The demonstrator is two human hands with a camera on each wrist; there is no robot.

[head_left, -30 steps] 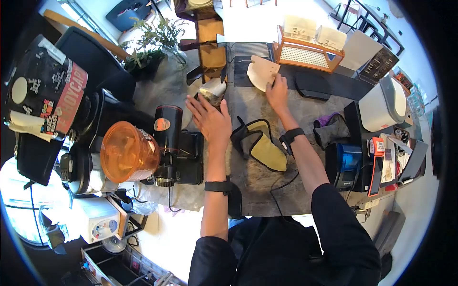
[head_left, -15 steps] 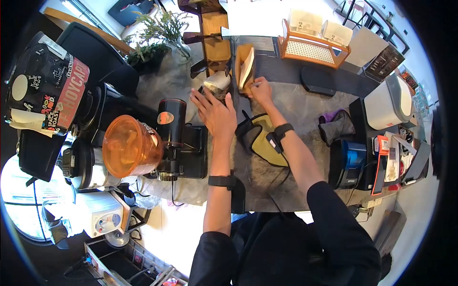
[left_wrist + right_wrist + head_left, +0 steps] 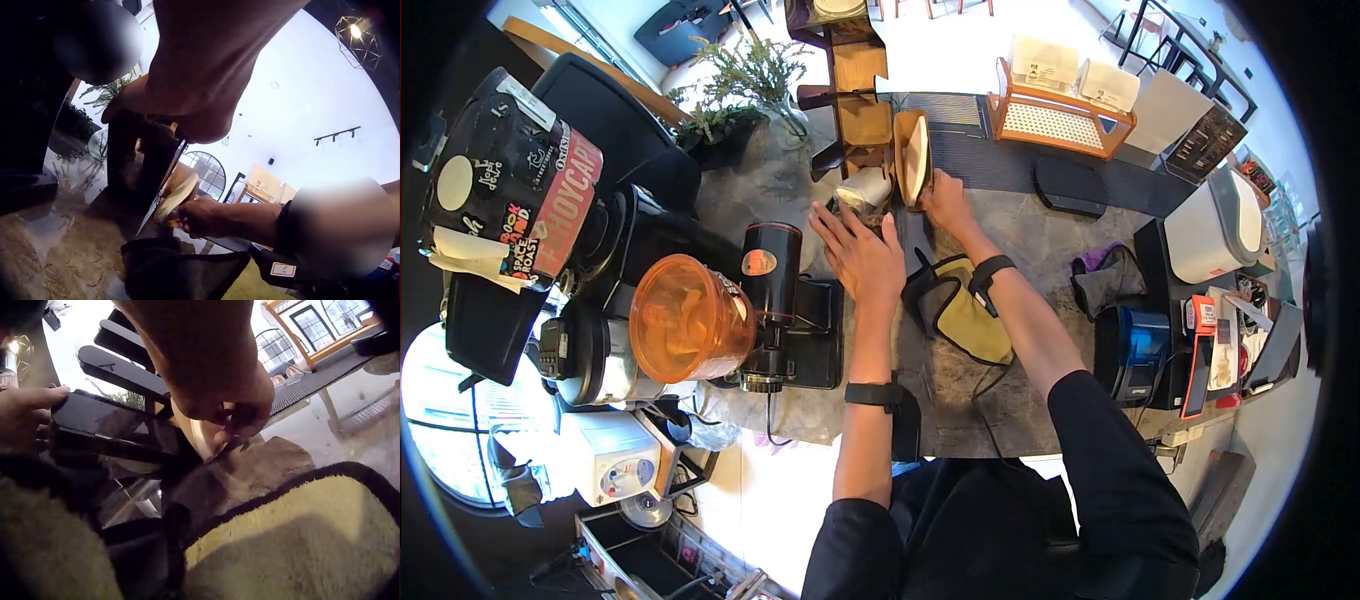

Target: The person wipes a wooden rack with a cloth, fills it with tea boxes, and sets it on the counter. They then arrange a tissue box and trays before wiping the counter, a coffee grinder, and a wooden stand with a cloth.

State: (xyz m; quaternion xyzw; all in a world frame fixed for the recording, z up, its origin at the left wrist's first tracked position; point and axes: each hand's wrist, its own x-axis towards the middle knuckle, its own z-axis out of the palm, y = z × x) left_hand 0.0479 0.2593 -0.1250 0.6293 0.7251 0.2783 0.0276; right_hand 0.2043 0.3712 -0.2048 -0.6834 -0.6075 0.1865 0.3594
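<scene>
The left hand (image 3: 865, 262) lies with straight, spread fingers against the near end of a dark-sided wooden stand (image 3: 866, 124), beside a silvery rounded item (image 3: 866, 188). In the right wrist view, the left fingers (image 3: 47, 399) touch the end of the stand's dark slats (image 3: 119, 422). Curled fingers of the right hand (image 3: 950, 205) pinch the near edge of a wooden holder (image 3: 903, 150) with pale filter papers (image 3: 916, 165), standing upright close to the stand's right side. The left wrist view shows the right hand (image 3: 206, 215) at the papers (image 3: 181, 195); its fingertips are partly hidden.
A yellow cloth with dark edging (image 3: 975, 320) lies below the right forearm. On the left stand a black grinder (image 3: 772, 275) and an orange tub (image 3: 685, 318). Further right are a black flat scale (image 3: 1068, 187), a wooden rack (image 3: 1060, 115), a grey cloth (image 3: 1108, 280) and a white bin (image 3: 1215, 225).
The right hand has brought the holder left, beside the stand, and turned it from face-up to on edge. The left hand has stayed at the stand. The head view has shifted slightly.
</scene>
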